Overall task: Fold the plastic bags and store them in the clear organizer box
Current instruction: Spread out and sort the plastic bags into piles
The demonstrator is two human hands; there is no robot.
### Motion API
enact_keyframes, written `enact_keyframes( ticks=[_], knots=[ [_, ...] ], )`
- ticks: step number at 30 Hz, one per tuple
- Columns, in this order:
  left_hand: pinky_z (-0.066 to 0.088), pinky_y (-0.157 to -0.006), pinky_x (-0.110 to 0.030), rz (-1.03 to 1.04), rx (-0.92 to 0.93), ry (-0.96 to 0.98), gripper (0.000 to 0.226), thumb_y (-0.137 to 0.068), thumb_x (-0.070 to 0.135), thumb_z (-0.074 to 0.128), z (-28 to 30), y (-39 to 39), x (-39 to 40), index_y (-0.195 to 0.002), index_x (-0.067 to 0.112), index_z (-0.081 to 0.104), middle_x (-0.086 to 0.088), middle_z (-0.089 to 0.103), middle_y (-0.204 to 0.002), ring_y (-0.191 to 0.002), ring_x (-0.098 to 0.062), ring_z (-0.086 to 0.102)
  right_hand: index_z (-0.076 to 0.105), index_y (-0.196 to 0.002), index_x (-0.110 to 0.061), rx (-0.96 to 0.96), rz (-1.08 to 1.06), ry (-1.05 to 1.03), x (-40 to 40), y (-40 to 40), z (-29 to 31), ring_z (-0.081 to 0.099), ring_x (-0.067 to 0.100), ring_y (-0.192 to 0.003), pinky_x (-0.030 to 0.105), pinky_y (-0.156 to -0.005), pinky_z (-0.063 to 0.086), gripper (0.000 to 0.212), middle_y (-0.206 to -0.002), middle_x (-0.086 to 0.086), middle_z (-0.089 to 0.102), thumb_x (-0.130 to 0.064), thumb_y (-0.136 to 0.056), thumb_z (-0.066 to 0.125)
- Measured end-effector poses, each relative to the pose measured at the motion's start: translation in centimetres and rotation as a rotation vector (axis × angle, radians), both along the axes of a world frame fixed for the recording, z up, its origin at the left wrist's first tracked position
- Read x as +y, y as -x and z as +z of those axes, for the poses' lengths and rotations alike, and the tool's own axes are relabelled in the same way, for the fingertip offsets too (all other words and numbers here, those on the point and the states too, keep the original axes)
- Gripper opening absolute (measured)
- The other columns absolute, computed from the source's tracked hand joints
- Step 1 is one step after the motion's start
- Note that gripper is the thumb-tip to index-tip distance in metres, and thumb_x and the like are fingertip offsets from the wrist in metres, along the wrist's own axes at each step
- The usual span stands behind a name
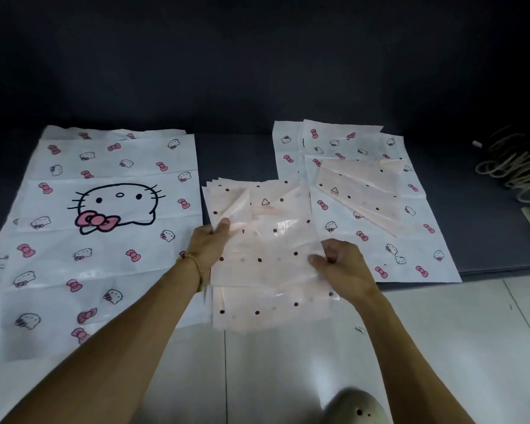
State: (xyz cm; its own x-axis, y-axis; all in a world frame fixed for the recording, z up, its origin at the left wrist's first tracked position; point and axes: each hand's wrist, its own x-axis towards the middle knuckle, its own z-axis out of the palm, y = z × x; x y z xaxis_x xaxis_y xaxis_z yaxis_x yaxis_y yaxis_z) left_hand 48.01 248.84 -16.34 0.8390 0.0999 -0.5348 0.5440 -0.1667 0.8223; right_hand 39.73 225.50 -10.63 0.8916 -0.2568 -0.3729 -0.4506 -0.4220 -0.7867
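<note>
- A pink translucent plastic bag with dark dots (266, 249) is in the centre of the frame, held a little above a stack of similar dotted bags (257, 319) that lies partly on the white tiled floor (288, 371).
- The left hand (208, 240) holds the bag's left edge; its fingers (222, 223) are curled and pinch a lifted corner of the film.
- The right hand (343, 264) pinches the right edge, with its fingers bent around the plastic.
- A beaded bracelet (195, 261) is on the left wrist.
- At the left of the frame a large white cartoon-cat bag (104, 209) lies flat.
- At the right, more white cat-print bags (380, 240) lie spread, and some folded pink dotted bags (364, 191) rest on top of them.
- A dark mat (236, 157) is under the upper parts of the bags.
- At the far right edge there are coils of cord (514, 166).
</note>
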Motion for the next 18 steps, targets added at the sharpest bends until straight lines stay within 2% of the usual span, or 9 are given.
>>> enact_keyframes(
  ticks=[2,5,6,8,11,13,14,16,18],
  knots=[
    [0.048,-0.060,-0.025,-0.013,0.020,-0.006,0.039,-0.092,0.049,0.049,0.3,0.0,0.1,-0.078,0.014,0.059,-0.004,0.062,-0.075,-0.067,-0.021,0.059,0.059,-0.064,-0.029,-0.107,-0.023,0.047,0.1,-0.1,0.2,0.045,0.006,-0.046,0.016,-0.043,0.038,0.029,-0.050,-0.012,0.052,-0.016,-0.090,0.062],
    [0.052,-0.085,-0.038,-0.039,0.090,0.060,0.054,-0.087,0.061,0.047,1.0,-0.5,0.2,-0.097,0.011,0.064,-0.009,0.068,-0.096,-0.089,-0.027,0.064,0.055,-0.087,-0.013,-0.063,-0.019,0.162,0.3,-0.9,0.6,0.052,0.019,-0.070,0.025,-0.056,0.037,0.012,-0.074,-0.001,0.057,-0.020,-0.095,0.051],
    [0.049,-0.093,-0.041,-0.040,0.121,0.128,0.065,-0.079,0.070,0.051,1.5,-0.4,0.2,-0.108,0.012,0.064,-0.008,0.068,-0.106,-0.098,-0.027,0.063,0.053,-0.089,-0.008,0.003,0.027,0.241,0.2,-1.1,0.4,0.051,0.022,-0.075,0.029,-0.058,0.035,0.014,-0.079,0.001,0.055,-0.020,-0.095,0.048],
    [0.047,-0.096,-0.041,-0.046,0.110,0.249,0.079,-0.061,0.074,0.065,2.0,-0.3,0.3,-0.116,0.017,0.064,-0.001,0.069,-0.111,-0.105,-0.024,0.062,0.052,-0.087,-0.004,0.119,0.068,0.284,0.4,-1.2,0.1,0.050,0.023,-0.075,0.029,-0.056,0.033,0.017,-0.080,0.003,0.053,-0.019,-0.094,0.046],
    [0.052,-0.087,-0.035,-0.054,0.044,0.260,0.047,-0.071,0.046,0.078,1.6,0.0,0.2,-0.105,0.016,0.069,0.000,0.072,-0.102,-0.096,-0.020,0.067,0.056,-0.087,-0.004,0.255,0.075,0.238,0.6,-1.3,0.3,0.048,0.018,-0.066,0.026,-0.056,0.035,0.019,-0.077,0.005,0.053,-0.019,-0.094,0.046],
    [0.052,-0.077,-0.030,-0.015,0.036,0.150,0.014,-0.084,0.025,0.069,1.3,0.0,-0.1,-0.095,0.016,0.069,-0.002,0.070,-0.096,-0.086,-0.019,0.065,0.063,-0.086,-0.010,0.319,0.007,0.063,-0.1,-1.1,0.8,0.055,0.018,-0.065,0.027,-0.062,0.039,0.022,-0.077,0.005,0.061,-0.029,-0.092,0.054],
    [0.052,-0.072,-0.027,-0.003,0.040,0.102,0.006,-0.087,0.019,0.063,1.3,0.0,-0.2,-0.090,0.017,0.068,-0.001,0.068,-0.091,-0.081,-0.018,0.064,0.069,-0.088,-0.013,0.334,-0.095,-0.136,-0.5,-0.8,1.2,0.060,0.020,-0.069,0.028,-0.066,0.043,0.026,-0.081,0.003,0.067,-0.039,-0.087,0.062],
    [0.050,-0.064,-0.024,0.026,0.043,0.086,0.013,-0.090,0.016,0.058,1.2,-0.1,-0.5,-0.078,0.020,0.063,0.001,0.064,-0.082,-0.073,-0.016,0.060,0.077,-0.094,-0.019,0.286,-0.272,-0.642,-1.5,-0.1,2.2,0.069,0.024,-0.084,0.037,-0.078,0.051,0.040,-0.094,0.003,0.073,-0.051,-0.070,0.078],
    [0.047,-0.061,-0.021,0.056,0.029,0.088,0.018,-0.090,0.014,0.057,1.1,-0.1,-0.7,-0.073,0.020,0.061,0.003,0.062,-0.077,-0.070,-0.013,0.058,0.076,-0.101,-0.016,0.193,-0.294,-0.925,-1.9,1.0,2.4,0.068,0.030,-0.100,0.050,-0.086,0.052,0.052,-0.107,0.007,0.072,-0.045,-0.059,0.088]
  ],
)
